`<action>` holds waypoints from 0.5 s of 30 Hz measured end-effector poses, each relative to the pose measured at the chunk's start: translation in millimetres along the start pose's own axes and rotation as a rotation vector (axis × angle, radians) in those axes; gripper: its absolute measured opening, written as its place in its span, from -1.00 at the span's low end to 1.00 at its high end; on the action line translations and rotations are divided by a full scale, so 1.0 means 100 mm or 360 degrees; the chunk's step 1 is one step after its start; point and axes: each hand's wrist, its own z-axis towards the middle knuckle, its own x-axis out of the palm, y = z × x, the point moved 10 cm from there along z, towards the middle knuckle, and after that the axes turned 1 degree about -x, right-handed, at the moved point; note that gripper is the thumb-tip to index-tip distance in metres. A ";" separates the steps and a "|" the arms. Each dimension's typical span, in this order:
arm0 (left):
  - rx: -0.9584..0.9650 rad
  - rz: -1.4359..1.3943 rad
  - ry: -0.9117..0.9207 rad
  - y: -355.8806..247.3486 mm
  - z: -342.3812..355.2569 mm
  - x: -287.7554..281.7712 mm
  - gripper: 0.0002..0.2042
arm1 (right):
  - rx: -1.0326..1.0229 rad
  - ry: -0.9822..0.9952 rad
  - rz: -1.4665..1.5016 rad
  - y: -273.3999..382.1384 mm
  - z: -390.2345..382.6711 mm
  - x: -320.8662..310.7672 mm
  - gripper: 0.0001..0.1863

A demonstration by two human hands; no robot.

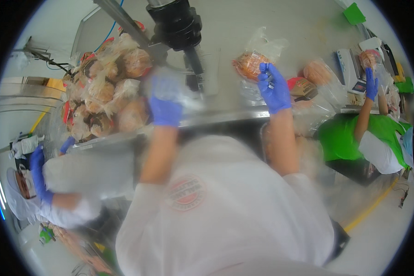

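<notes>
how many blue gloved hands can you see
5: the wearer's left hand and right hand near the middle, a large-looking glove at far left, a partly hidden glove just right of it, and the raised hand of the co-worker in green. Others may be hidden.

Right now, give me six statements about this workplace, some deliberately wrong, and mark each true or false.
1. The wearer's left hand and right hand are gloved in blue. True.
2. The pile of bagged goods lies left of the black machine part. True.
3. The right hand is nearer that pile. False: the left hand is nearer.
4. The co-worker on the right wears a red top. False: the green top is what shows.
5. A single bagged item lies between the machine part and the right hand. True.
6. The right hand's fingers are all straight. False: they are bent.
</notes>
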 end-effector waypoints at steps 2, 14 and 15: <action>-0.0621 -0.0466 -0.0197 1.07 -0.33 -0.08 -0.84 | 0.0015 0.0059 -0.0038 -0.04 -0.02 0.11 -0.85; -0.0411 0.0434 0.0276 1.73 -0.59 0.14 -0.71 | -0.0116 0.0199 -0.0400 -0.25 0.00 0.47 -0.91; -0.0366 0.0539 0.0223 1.69 -0.57 0.01 -0.73 | -0.0315 0.0051 -0.0415 -0.22 -0.01 0.54 -0.97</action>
